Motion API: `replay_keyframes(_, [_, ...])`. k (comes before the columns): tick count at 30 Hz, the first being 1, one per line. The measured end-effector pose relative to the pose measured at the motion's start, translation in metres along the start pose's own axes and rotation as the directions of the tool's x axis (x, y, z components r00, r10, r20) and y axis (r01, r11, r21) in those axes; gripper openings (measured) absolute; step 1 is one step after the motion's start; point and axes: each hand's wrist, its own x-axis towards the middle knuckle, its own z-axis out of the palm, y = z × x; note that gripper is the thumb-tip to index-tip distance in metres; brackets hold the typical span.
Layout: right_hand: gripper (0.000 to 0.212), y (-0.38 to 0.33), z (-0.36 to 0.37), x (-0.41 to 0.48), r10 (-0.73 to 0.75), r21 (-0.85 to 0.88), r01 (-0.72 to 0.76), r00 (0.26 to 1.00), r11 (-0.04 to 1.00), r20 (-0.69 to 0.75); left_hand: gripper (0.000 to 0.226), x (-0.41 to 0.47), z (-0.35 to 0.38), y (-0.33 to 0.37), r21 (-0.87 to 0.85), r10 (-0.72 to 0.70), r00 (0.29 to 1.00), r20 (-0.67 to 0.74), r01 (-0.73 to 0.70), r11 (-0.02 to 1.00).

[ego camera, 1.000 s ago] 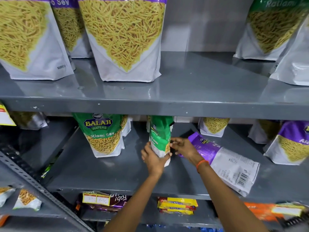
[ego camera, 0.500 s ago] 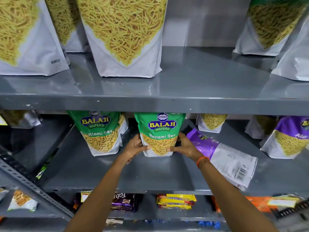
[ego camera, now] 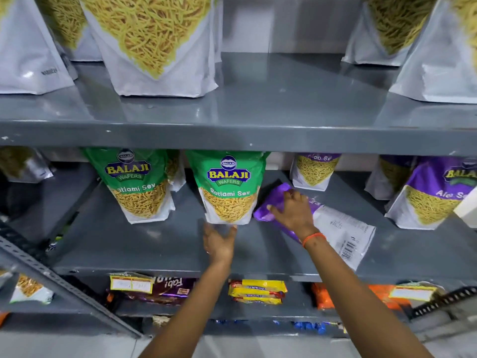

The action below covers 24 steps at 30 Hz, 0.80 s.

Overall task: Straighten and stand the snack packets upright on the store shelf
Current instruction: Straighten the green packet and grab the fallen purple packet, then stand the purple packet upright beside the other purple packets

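A green Ratlami Sev packet [ego camera: 228, 192] stands upright, facing front, in the middle of the grey middle shelf [ego camera: 154, 244]. My left hand [ego camera: 219, 242] is just below it, fingers apart, with the fingertips touching the packet's base. To its right a purple and white Aloo Sev packet [ego camera: 340, 228] lies flat on its face, barcode side up. My right hand [ego camera: 291, 210] lies palm down on its purple top end, fingers curled over the far edge. A second green packet [ego camera: 136, 184] stands upright to the left.
More purple packets stand at the back [ego camera: 316, 171] and right [ego camera: 433, 197] of the same shelf. Large sev pouches [ego camera: 154, 47] line the upper shelf. Biscuit packs [ego camera: 258, 291] lie on the shelf below. A slotted metal strut [ego camera: 64, 282] runs diagonally at lower left.
Both hands have let go of the sides of the middle green packet. The left dropped to its base; the right moved right onto the lying purple packet.
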Motion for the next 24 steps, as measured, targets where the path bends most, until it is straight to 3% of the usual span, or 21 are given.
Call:
replay_keyframes(2, [0.070, 0.025, -0.014, 0.000, 0.105, -0.175, -0.082, 0.986, 0.981, 0.127, 0.030, -0.028, 0.035, 0.001, -0.016, -0.076, 0.997, 0.004, 0.076, 0.997])
replay_keyframes(4, [0.073, 0.058, -0.024, 0.003, 0.173, -0.202, -0.124, 0.954, 0.972, 0.247, 0.032, -0.055, 0.073, 0.006, -0.059, -0.114, 0.983, 0.143, 0.123, 0.991])
replay_keyframes(6, [0.079, 0.103, -0.026, 0.015, 0.213, -0.115, -0.185, 0.922, 0.976, 0.322, 0.036, -0.074, 0.104, 0.013, -0.099, -0.161, 0.945, 0.283, 0.196, 0.976])
replay_keyframes(8, [0.078, 0.133, -0.037, 0.014, 0.241, -0.053, -0.243, 0.868, 0.969, 0.435, 0.032, -0.081, 0.128, 0.016, -0.154, -0.223, 0.916, 0.334, 0.287, 0.945])
replay_keyframes(11, [0.046, 0.138, -0.069, 0.012, 0.152, -0.035, -0.153, 0.888, 0.988, 0.435, 0.014, -0.090, 0.137, 0.024, -0.288, -0.258, 0.909, 0.326, 0.356, 0.889])
replay_keyframes(14, [0.043, 0.140, -0.085, 0.015, 0.141, 0.024, -0.168, 0.888, 0.986, 0.438, 0.017, -0.101, 0.134, 0.032, -0.401, -0.297, 0.885, 0.360, 0.434, 0.807])
replay_keyframes(17, [0.031, 0.162, -0.083, 0.024, 0.138, 0.108, -0.203, 0.891, 0.973, 0.432, 0.023, -0.108, 0.132, 0.040, -0.395, -0.275, 0.883, 0.380, 0.423, 0.815])
replay_keyframes(19, [0.018, 0.169, -0.087, 0.018, 0.137, 0.335, -0.312, 0.880, 0.889, 0.454, 0.019, -0.113, 0.129, 0.047, -0.389, -0.245, 0.881, 0.406, 0.409, 0.825])
replay_keyframes(21, [0.021, 0.177, -0.085, 0.017, 0.123, 0.627, -0.386, 0.899, 0.676, 0.421, 0.016, -0.111, 0.128, 0.051, -0.403, -0.193, 0.888, 0.418, 0.371, 0.837])
replay_keyframes(22, [0.025, 0.182, -0.085, 0.020, 0.130, 0.717, -0.393, 0.910, 0.576, 0.394, 0.015, -0.110, 0.129, 0.055, -0.419, -0.143, 0.901, 0.410, 0.325, 0.848])
replay_keyframes(24, [0.026, 0.188, -0.089, 0.026, 0.135, 0.794, -0.336, 0.940, 0.507, 0.312, 0.016, -0.106, 0.135, 0.069, -0.445, -0.021, 0.924, 0.382, 0.204, 0.872])
